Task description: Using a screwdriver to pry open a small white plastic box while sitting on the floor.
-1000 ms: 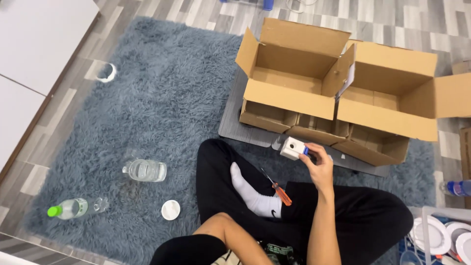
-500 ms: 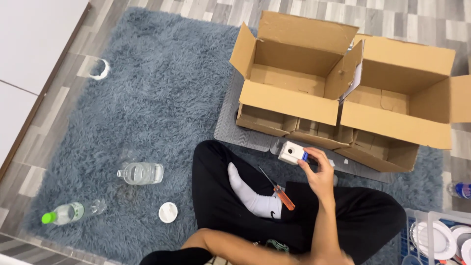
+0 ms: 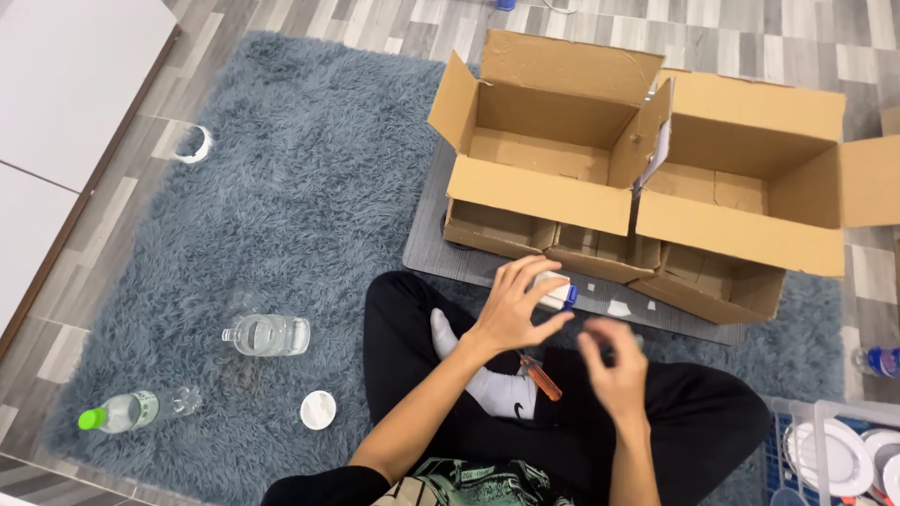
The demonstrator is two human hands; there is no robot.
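Sitting cross-legged on a shaggy grey-blue rug (image 3: pixel 309 187), black trousers, white sock showing. Left hand (image 3: pixel 514 309) reaching forward with fingers spread and curled over a small white boxy object with a blue end (image 3: pixel 560 292), touching it on top and partly covering it; looks more like a loose cupping than a firm clamp. Right hand (image 3: pixel 614 361) hovering just beside and a bit nearer the body, blurred, fingers loosely apart, nothing visibly in it. The white object sits right at the front edge of a flat grey board (image 3: pixel 450 258), just below the boxes. A small screwdriver with an orange handle (image 3: pixel 542 377) lying on the lap between the two hands, near the sock.

Two open brown cardboard boxes (image 3: pixel 562 197) standing side by side on that board, flaps up. Off to the left on the rug: a clear plastic bottle lying on its side (image 3: pixel 267 334), another clear bottle with a green cap (image 3: pixel 122 410), and a small round white lid (image 3: pixel 318 409). A white ring (image 3: pixel 194 145) resting at the rug's far left edge. Bottom right corner, a basket with white plates (image 3: pixel 844 454).
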